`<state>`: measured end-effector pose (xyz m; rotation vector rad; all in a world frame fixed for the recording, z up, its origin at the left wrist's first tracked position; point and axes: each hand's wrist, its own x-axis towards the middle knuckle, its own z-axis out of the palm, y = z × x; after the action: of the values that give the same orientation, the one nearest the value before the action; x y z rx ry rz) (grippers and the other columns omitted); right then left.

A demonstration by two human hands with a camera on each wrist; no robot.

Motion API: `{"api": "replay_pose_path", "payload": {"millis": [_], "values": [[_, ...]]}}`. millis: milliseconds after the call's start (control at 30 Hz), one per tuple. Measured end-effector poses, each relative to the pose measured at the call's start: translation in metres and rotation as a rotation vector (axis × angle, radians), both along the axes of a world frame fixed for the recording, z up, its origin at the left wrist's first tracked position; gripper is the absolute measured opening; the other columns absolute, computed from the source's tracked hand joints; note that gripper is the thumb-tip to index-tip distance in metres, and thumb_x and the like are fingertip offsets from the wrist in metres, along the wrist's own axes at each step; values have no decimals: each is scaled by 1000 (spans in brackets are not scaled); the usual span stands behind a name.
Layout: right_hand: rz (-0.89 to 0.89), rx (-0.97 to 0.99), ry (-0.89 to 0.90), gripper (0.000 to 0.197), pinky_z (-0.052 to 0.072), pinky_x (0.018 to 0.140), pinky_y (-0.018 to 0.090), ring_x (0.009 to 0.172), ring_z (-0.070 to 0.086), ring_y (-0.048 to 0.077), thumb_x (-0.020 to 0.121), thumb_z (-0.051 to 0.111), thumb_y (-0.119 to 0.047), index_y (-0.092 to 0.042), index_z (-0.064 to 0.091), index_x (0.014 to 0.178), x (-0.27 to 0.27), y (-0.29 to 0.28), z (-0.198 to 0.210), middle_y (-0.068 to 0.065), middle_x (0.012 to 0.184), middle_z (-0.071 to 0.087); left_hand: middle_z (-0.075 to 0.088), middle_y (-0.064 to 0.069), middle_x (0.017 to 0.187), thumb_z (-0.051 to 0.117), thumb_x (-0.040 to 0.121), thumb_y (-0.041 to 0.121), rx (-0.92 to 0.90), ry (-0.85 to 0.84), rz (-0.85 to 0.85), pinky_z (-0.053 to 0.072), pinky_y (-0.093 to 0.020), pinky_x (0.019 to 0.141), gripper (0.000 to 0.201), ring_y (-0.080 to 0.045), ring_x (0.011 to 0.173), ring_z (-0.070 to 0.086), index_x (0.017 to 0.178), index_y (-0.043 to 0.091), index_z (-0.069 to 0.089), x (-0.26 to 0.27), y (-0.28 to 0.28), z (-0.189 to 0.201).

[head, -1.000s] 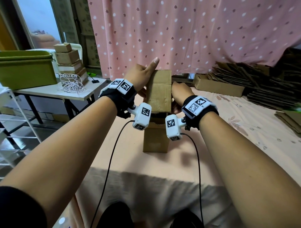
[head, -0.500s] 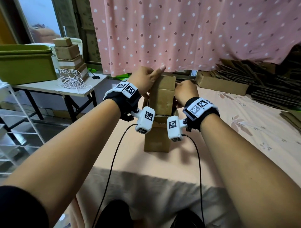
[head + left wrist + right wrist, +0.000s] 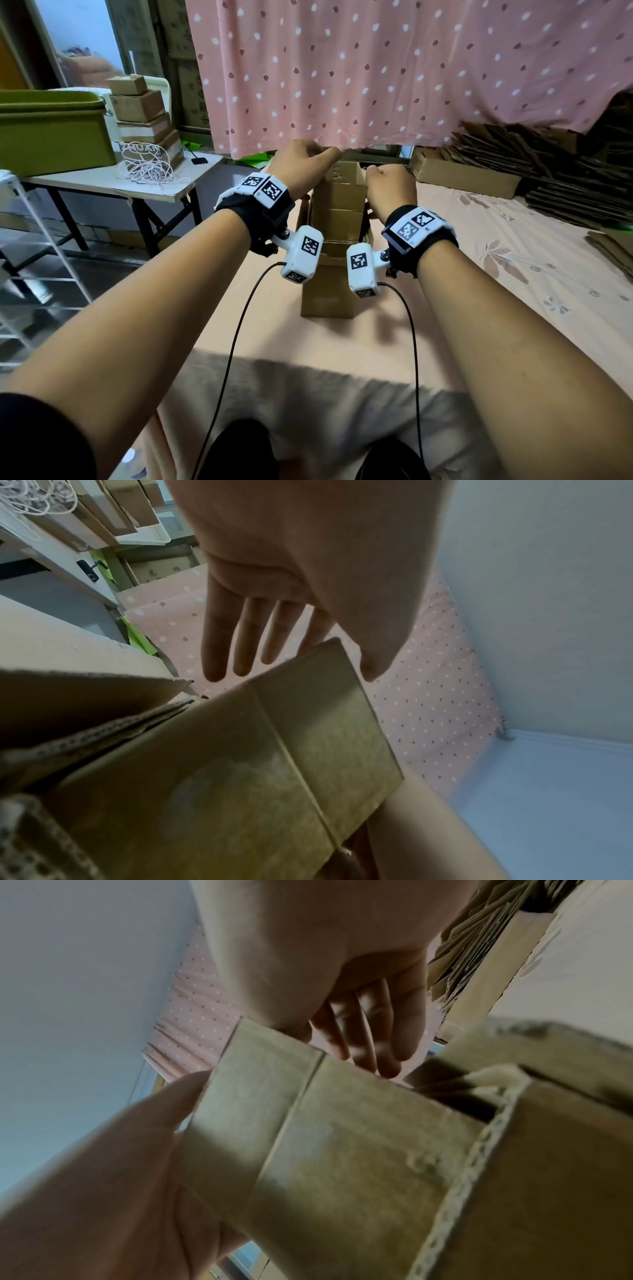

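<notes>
An open brown cardboard box (image 3: 327, 291) stands upright on the peach cloth. A tall creased cardboard piece (image 3: 339, 202) sticks up out of its mouth. My left hand (image 3: 305, 161) lies over the piece's top left corner. Its fingers (image 3: 240, 642) are straight behind the cardboard piece (image 3: 274, 764), and the thumb sits at the other side of that corner. My right hand (image 3: 390, 185) holds the top right edge, with its fingers (image 3: 369, 1042) bent over the far side of the cardboard piece (image 3: 325, 1137). The right thumb is hidden.
A side table (image 3: 102, 185) at the left carries a green bin (image 3: 51, 137), stacked small boxes (image 3: 140, 113) and a tangle of white cord (image 3: 147, 168). A white wire rack (image 3: 34, 257) stands below. A pink dotted curtain (image 3: 376, 68) hangs behind; flattened cartons (image 3: 548, 178) pile up at the right.
Both hands have come down with the cardboard piece, which now sits lower in the open box. The left fingers, raised before, now lie over its top.
</notes>
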<state>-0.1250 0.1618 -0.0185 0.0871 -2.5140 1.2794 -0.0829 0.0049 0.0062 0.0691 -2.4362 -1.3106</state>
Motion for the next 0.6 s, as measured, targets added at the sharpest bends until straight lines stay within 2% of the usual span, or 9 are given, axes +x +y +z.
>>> {"api": "replay_pose_path", "payload": {"millis": [100, 167, 267, 333, 433, 467, 500, 567, 600], "values": [[-9, -18, 26, 38, 59, 73, 57, 77, 64, 41, 87, 39, -29, -13, 45, 53, 4, -3, 6, 9, 60, 52, 73, 7, 93, 54, 85, 67, -37, 16, 10, 58, -38, 86, 50, -13, 91, 68, 103, 25, 74, -1, 0, 3], [2, -34, 44, 39, 57, 71, 51, 74, 60, 39, 90, 39, -27, -13, 43, 54, 2, -3, 11, 8, 59, 48, 73, 4, 108, 52, 89, 65, -62, 40, 14, 51, -33, 91, 54, -15, 104, 66, 114, 22, 73, 0, 1, 7], [6, 2, 70, 41, 32, 59, 36, 70, 47, 32, 96, 40, -22, -14, 40, 55, -3, -1, 16, 5, 59, 43, 67, -1, 132, 48, 92, 63, -99, 70, 9, 42, -29, 92, 63, -18, 121, 60, 132, 17, 65, -1, 3, 12], [24, 26, 86, 39, 29, 60, 36, 72, 44, 31, 95, 40, -21, -13, 41, 57, -3, -2, 20, 8, 63, 47, 63, -2, 139, 44, 94, 63, -136, 86, 6, 41, -29, 97, 66, -18, 127, 57, 138, 16, 61, -1, 4, 16], [89, 139, 121, 36, 35, 66, 36, 76, 49, 32, 95, 37, -22, -11, 48, 63, -3, -8, 24, 13, 76, 56, 67, -2, 125, 33, 100, 59, -219, 111, -11, 42, -32, 96, 57, -21, 115, 59, 123, 19, 65, -2, 6, 21], [119, 184, 120, 35, 38, 69, 36, 79, 51, 31, 96, 36, -23, -12, 55, 70, -4, -10, 26, 13, 82, 59, 65, -4, 115, 29, 103, 55, -259, 110, -17, 41, -32, 92, 49, -22, 108, 57, 113, 21, 63, -1, 8, 23], [149, 232, 117, 34, 40, 73, 36, 84, 54, 30, 97, 35, -24, -11, 62, 81, -6, -14, 28, 12, 89, 62, 62, -8, 113, 26, 105, 50, -296, 106, -30, 40, -34, 92, 46, -25, 108, 56, 113, 22, 62, 0, 11, 25], [201, 372, 103, 33, 44, 82, 36, 98, 60, 30, 97, 38, -24, -8, 66, 106, -9, -22, 33, 13, 105, 65, 58, -17, 136, 19, 106, 47, -393, 74, -46, 36, -45, 110, 56, -33, 131, 50, 132, 20, 60, 1, 18, 27], [227, 451, 95, 33, 45, 88, 37, 106, 61, 32, 97, 42, -23, -8, 65, 114, -10, -25, 36, 16, 113, 66, 49, -17, 148, 16, 106, 47, -449, 56, -37, 26, -52, 118, 59, -34, 142, 40, 141, 20, 55, 1, 21, 28]]}}
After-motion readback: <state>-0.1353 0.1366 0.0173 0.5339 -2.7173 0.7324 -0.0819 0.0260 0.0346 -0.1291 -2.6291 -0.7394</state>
